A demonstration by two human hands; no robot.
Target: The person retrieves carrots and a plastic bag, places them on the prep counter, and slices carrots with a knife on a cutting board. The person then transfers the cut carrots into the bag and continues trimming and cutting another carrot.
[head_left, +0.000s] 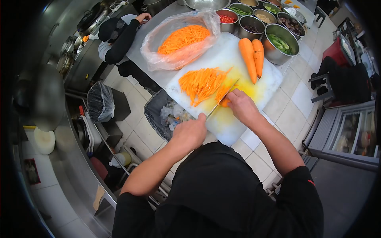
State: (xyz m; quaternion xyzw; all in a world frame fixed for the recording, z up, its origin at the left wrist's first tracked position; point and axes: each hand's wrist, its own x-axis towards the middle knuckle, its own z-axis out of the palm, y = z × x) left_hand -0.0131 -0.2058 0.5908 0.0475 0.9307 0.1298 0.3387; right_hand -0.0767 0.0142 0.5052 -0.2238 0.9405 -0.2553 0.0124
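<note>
My left hand [189, 133] is closed round the handle of a knife [216, 105], whose blade points up and to the right over the white cutting board [266, 75]. On the other side of the blade, my right hand [241, 104] presses with bent fingers on a piece of carrot [225, 102], mostly hidden under them. Shredded carrot [200, 84] lies in a pile to the left of the blade. Two whole peeled carrots [248, 57] rest at the board's upper right.
A plastic bag [152, 53] of shredded carrot lies behind the board. Metal bowls [278, 58] of cut vegetables stand at the back right. A bin [152, 111] is below the table's left edge. Another person [123, 37] leans on the table's far left.
</note>
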